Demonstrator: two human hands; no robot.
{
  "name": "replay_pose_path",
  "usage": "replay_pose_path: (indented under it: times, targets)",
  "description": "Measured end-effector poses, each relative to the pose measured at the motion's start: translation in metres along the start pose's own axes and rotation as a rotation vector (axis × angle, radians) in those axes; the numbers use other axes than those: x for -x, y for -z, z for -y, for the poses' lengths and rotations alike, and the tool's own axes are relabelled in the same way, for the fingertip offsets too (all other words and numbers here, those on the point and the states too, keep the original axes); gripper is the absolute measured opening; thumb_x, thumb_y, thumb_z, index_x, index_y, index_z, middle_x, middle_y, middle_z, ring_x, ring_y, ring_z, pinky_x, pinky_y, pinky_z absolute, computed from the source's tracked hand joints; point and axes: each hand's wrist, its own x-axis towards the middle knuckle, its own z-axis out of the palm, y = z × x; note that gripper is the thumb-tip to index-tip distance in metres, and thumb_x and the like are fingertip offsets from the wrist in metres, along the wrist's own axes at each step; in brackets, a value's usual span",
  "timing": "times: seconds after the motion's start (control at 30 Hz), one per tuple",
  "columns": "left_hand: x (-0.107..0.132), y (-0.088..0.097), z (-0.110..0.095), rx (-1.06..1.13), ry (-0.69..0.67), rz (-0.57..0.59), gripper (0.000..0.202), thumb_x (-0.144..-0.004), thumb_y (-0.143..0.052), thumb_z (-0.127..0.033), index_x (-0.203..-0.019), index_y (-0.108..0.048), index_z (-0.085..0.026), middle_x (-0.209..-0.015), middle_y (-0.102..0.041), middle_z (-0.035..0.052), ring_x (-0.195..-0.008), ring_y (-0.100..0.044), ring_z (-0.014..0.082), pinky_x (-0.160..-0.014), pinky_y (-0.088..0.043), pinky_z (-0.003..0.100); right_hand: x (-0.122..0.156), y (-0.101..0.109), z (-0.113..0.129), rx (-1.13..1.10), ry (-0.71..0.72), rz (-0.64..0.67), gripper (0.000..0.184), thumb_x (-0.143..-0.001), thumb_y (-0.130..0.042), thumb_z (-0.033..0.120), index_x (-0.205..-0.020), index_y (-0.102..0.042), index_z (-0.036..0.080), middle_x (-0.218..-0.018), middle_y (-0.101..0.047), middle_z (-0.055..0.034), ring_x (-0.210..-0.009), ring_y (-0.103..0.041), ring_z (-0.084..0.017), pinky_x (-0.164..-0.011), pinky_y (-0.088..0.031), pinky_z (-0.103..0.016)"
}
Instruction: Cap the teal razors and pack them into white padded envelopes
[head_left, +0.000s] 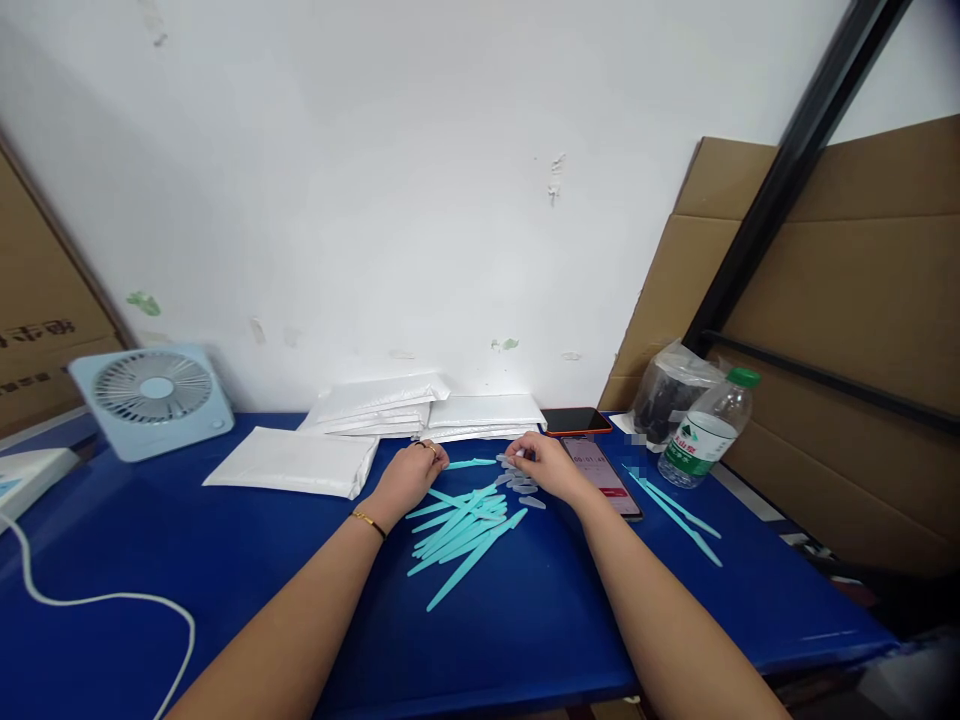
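Observation:
My left hand (412,478) pinches one end of a teal eyebrow razor (474,463), which points right over the blue table. Thumb and fingers of my right hand (541,466) close on a small clear plastic blade cap near the razor's tip; the cap is partly hidden by the fingers. Several more clear caps (532,502) lie just below and left of that hand. A loose pile of teal eyebrow razors (461,528) spreads between my forearms, some crossing each other. On the right, a few separate razors (679,515) rest apart from the pile.
White padded mailers (292,462) lie along the wall. A phone with a timer (600,475) sits beside my right wrist, another dark phone (576,420) behind it. A water bottle (705,430) and plastic bag (671,390) stand right. A blue fan (156,400) and white cable (105,598) are left.

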Motion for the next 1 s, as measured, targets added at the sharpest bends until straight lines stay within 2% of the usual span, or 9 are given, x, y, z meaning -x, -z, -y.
replay_pose_path:
  times: [0.3, 0.5, 0.63, 0.77, 0.9, 1.0]
  targets:
    - [0.000, 0.005, -0.012, 0.021, -0.005, 0.005, 0.022, -0.087, -0.039, -0.027, -0.081, -0.058, -0.018, -0.084, -0.060, 0.0043, -0.080, -0.054, 0.0159, -0.075, -0.039, 0.027, 0.000, -0.002, 0.005, -0.037, -0.030, 0.058, 0.017, -0.078, -0.056, 0.030, -0.085, -0.067, 0.018, -0.081, -0.061, -0.0031, -0.067, -0.052, -0.013, -0.060, -0.039, -0.023]
    - [-0.001, 0.002, -0.015, 0.022, -0.034, -0.017, 0.022, -0.088, -0.039, -0.027, -0.081, -0.058, -0.019, -0.083, -0.060, 0.0036, -0.079, -0.054, 0.0158, -0.072, -0.038, 0.026, -0.005, -0.016, 0.007, -0.039, 0.034, 0.026, 0.015, -0.078, -0.057, 0.028, -0.085, -0.067, 0.019, -0.078, -0.059, -0.0018, -0.068, -0.052, -0.012, -0.061, -0.038, -0.023]
    - [-0.001, -0.002, -0.008, -0.029, 0.024, -0.008, 0.020, -0.087, -0.041, -0.026, -0.081, -0.059, -0.019, -0.083, -0.061, 0.0033, -0.079, -0.055, 0.0157, -0.072, -0.038, 0.026, -0.006, -0.013, 0.005, 0.013, 0.062, 0.003, 0.014, -0.077, -0.059, 0.027, -0.087, -0.067, 0.020, -0.084, -0.059, -0.0026, -0.072, -0.052, -0.013, -0.065, -0.039, -0.024]
    - [-0.001, -0.003, -0.003, -0.056, 0.098, 0.028, 0.017, -0.084, -0.045, -0.027, -0.082, -0.061, -0.019, -0.083, -0.061, 0.0034, -0.079, -0.056, 0.0162, -0.072, -0.038, 0.026, -0.002, -0.003, 0.002, 0.104, 0.132, 0.088, 0.010, -0.076, -0.061, 0.024, -0.080, -0.070, 0.021, -0.085, -0.059, -0.0037, -0.084, -0.053, -0.016, -0.074, -0.037, -0.027]
    - [0.003, 0.004, -0.015, -0.028, 0.091, 0.004, 0.020, -0.079, -0.051, -0.037, -0.085, -0.062, -0.021, -0.083, -0.060, 0.0030, -0.079, -0.055, 0.0171, -0.068, -0.039, 0.026, -0.001, -0.001, 0.002, 0.237, 0.154, 0.164, 0.008, -0.073, -0.064, 0.023, -0.076, -0.071, 0.024, -0.083, -0.061, -0.0028, -0.088, -0.052, -0.018, -0.081, -0.031, -0.031]
    - [0.009, 0.009, -0.030, 0.042, 0.022, 0.112, 0.029, -0.076, -0.052, -0.049, -0.080, -0.063, -0.022, -0.079, -0.061, 0.0018, -0.073, -0.056, 0.0161, -0.062, -0.039, 0.025, -0.001, -0.003, 0.003, 0.300, 0.159, 0.169, 0.006, -0.073, -0.064, 0.025, -0.074, -0.070, 0.024, -0.082, -0.062, -0.0021, -0.087, -0.052, -0.018, -0.080, -0.029, -0.031]
